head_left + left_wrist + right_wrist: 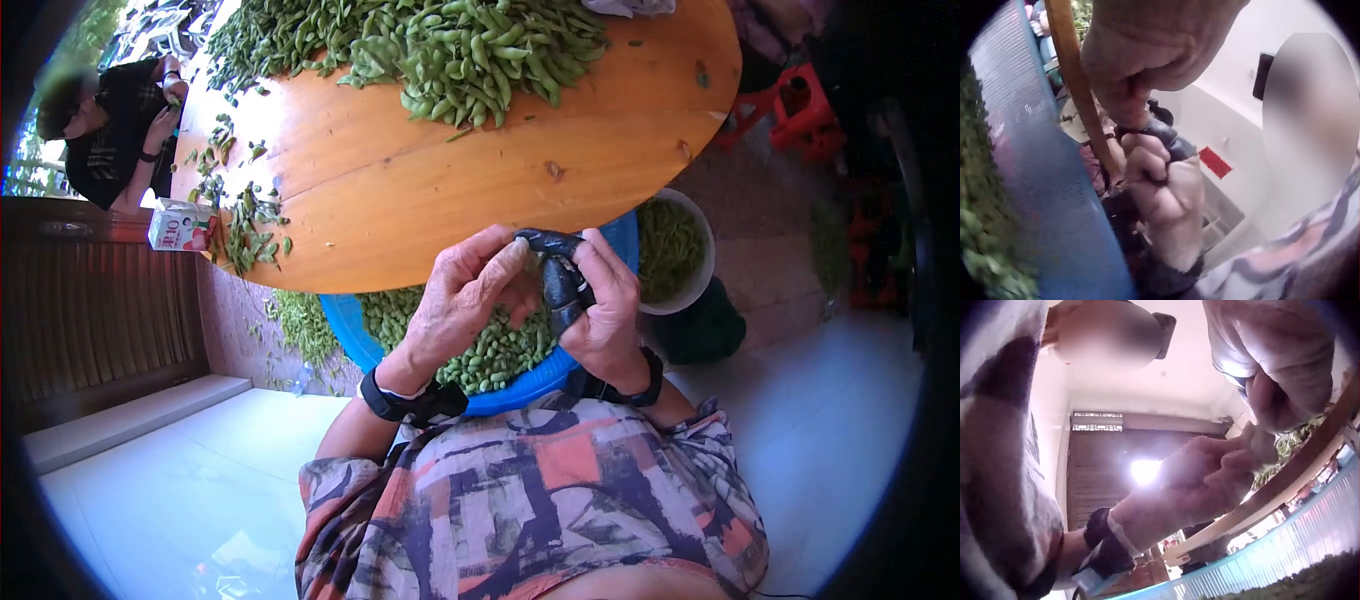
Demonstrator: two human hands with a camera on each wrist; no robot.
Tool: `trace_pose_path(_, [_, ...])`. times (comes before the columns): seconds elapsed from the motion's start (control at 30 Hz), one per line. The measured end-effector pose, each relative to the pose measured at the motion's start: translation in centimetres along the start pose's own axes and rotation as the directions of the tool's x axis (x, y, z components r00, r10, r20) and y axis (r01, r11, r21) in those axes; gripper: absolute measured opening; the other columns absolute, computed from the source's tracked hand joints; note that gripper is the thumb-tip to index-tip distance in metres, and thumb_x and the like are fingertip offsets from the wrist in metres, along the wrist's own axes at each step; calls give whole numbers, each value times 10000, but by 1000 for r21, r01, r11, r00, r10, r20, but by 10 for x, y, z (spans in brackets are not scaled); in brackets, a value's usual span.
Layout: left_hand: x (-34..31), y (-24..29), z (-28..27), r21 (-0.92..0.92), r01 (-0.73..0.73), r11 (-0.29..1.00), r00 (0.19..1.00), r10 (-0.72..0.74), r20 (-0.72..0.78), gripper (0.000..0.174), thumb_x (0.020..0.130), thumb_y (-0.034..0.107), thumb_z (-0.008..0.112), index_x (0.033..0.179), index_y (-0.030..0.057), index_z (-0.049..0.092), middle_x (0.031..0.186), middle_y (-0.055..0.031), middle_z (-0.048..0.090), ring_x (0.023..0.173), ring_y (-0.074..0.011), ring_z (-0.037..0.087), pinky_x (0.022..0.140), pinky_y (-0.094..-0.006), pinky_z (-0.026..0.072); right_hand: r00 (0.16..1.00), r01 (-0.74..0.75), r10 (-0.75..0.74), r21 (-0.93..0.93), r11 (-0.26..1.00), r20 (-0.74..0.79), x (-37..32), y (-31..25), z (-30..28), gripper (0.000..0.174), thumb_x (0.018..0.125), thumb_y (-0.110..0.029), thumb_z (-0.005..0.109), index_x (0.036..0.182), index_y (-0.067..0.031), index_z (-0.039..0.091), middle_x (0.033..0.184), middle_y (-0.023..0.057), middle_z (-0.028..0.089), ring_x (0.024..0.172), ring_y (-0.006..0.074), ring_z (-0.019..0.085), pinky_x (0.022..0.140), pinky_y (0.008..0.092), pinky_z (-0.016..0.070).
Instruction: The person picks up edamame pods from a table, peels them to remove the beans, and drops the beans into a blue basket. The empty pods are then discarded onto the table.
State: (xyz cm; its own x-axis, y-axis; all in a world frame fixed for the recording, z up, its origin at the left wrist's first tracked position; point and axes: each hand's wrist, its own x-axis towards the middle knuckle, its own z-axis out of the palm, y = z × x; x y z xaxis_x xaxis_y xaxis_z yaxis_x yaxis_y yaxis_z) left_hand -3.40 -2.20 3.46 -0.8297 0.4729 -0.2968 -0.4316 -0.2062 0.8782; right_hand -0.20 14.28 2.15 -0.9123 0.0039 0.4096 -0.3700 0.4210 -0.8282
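Note:
Both hands meet above a blue basin (345,330) of shelled green beans (490,350). My left hand (450,290) pinches a small pale green bean pod (1264,447) between thumb and fingers, with most of it hidden by the fingers. From the other side my right hand (610,310) curls round the same spot. Shiny black covers (565,285) wrap its thumb and index finger, and the left thumb tip lies right at the end of one. In the left wrist view the right hand (1166,194) faces the left fingertips.
A wooden table (480,190) carries a large heap of green bean pods (480,60), scattered pods and a juice carton (182,226). A white bucket (708,250) of empty shells is at the right, near red stools (805,110). Another person (120,130) sits at the far left.

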Motion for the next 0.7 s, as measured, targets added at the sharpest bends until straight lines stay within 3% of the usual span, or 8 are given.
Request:
trace_pose_path(0.13, [-2, -6, 10, -237, -5, 971, 999, -7, -50, 240, 1034, 190, 460, 1148, 1, 554, 774, -35, 595, 611, -94, 552, 568, -227, 458, 1000, 11, -13, -50, 999, -21, -2, 3, 2, 208, 699, 39, 573, 907, 23, 572, 790, 165, 464, 700, 381, 529, 616, 408, 451])
trace_pose_path(0.27, [-2, -20, 13, -122, -75, 990, 996, 68, -62, 233, 1039, 196, 446, 1138, 15, 554, 746, -19, 572, 601, -86, 527, 553, -220, 433, 998, -60, 60, 78, 995, 3, -2, 11, 3, 228, 683, 37, 585, 910, 23, 569, 793, 168, 459, 695, 379, 522, 614, 413, 449])
trace_pose_path(0.33, [-2, -23, 15, -100, -123, 987, 988, 113, -102, 197, 1025, 153, 438, 1099, 23, 567, 699, -2, 541, 565, -75, 487, 525, -212, 390, 999, 8, -10, -50, 999, -32, -3, 0, 5, 234, 681, 38, 591, 913, 27, 566, 795, 169, 454, 689, 375, 515, 611, 413, 446])
trace_pose_path(0.43, [-4, -19, 16, -203, -63, 977, 989, 34, -145, 163, 988, 88, 447, 1062, 25, 577, 659, 15, 513, 538, -63, 454, 508, -203, 355, 998, 59, -62, -94, 994, -33, -7, -2, 7, 243, 675, 38, 592, 917, 27, 565, 797, 167, 449, 692, 374, 517, 610, 413, 445])
trace_pose_path(0.53, [-4, -27, 17, -267, -97, 959, 982, 48, -184, 189, 945, 36, 428, 1050, 27, 585, 644, 19, 502, 520, -55, 428, 502, -191, 327, 998, 59, -59, -65, 996, -4, -5, -4, 3, 233, 690, 25, 597, 922, 28, 572, 791, 168, 454, 691, 375, 525, 610, 411, 446])
trace_pose_path(0.7, [-4, -24, 21, -225, -51, 973, 979, 4, -203, 247, 919, 22, 407, 1091, 26, 585, 690, 20, 522, 556, -49, 422, 524, -180, 320, 1000, 13, -13, 22, 1000, -12, -2, 12, -7, 205, 721, 3, 596, 924, 29, 589, 788, 176, 481, 692, 379, 539, 618, 403, 455])
